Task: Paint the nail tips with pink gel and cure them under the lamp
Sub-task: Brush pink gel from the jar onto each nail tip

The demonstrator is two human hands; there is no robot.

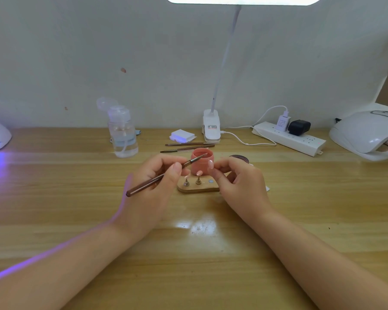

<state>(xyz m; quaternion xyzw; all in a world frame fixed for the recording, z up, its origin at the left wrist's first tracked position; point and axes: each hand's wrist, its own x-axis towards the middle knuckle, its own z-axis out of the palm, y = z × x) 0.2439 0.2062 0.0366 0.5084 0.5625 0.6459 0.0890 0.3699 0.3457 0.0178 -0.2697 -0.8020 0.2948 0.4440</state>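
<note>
Left hand [154, 175] pinches a brush [164, 174], bristles over the pink gel jar [201, 162]. Right hand [238, 179], just right of the jar, pinches a nail tip [210, 164] above the wooden stand [197, 186].

My wooden worktop [278, 220], carrying pink gel jar [202, 162], wooden nail stand [197, 187], pump bottle [123, 133], spare brushes [188, 147], power strip [291, 138], two curing lamps [365, 133].
</note>
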